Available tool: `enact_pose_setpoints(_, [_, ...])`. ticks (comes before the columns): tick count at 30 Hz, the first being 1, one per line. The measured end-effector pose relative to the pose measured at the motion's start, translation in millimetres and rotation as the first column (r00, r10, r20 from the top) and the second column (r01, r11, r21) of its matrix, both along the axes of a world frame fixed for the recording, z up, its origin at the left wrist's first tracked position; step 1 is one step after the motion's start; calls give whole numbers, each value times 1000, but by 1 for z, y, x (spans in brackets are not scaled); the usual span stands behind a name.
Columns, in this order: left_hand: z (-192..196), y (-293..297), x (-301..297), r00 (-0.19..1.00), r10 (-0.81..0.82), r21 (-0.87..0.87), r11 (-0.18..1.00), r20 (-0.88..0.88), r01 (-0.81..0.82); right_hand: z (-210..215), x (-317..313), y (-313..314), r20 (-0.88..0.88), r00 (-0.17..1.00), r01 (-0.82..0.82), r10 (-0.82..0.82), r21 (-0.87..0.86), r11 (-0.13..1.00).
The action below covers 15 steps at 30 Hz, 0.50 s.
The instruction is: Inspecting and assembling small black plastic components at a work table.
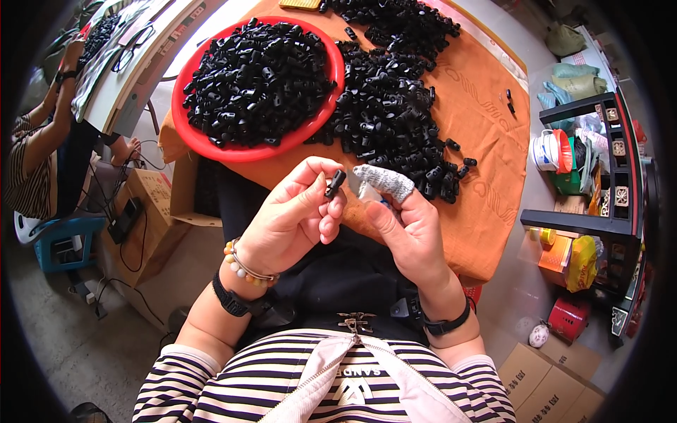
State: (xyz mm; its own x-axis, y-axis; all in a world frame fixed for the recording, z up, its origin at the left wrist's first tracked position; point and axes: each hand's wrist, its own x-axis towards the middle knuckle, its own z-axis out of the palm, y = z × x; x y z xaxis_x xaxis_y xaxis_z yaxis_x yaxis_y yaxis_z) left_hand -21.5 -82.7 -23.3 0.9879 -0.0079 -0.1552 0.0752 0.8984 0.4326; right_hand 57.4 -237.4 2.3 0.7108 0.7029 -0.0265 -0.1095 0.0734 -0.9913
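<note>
My left hand (305, 204) pinches a small black plastic cylinder (336, 184) between thumb and fingertips, tilted upward. Just to its right is my right hand (405, 229), closed on a thin blade (354, 182) with a whitish, wrapped-looking grip (367, 192); most of it is hidden by the fingers. A grey knitted finger cover (384, 180) is on the right index finger. The blade points toward the black cylinder; I cannot tell whether they touch. Beyond my hands, a red basin (337, 74) is heaped with similar black parts (257, 81).
More black parts (388, 106) lie piled on the orange tablecloth (479, 162), right of the basin. At the left, another person (35, 155) works at a white table (134, 70) near a blue stool (70, 243). A black shelf (582, 222) and cardboard boxes (543, 384) stand at right.
</note>
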Motion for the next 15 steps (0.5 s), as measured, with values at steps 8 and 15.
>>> enact_pose_setpoints(8, [0,0,-1,1000,-21,-13,1000,13,21,4,4,3,-208,973,92,-95,-22,996])
enact_pose_setpoints(15, [6,-7,-1,999,-39,49,998,0,39,3,2,20,-193,981,55,-25,152,987])
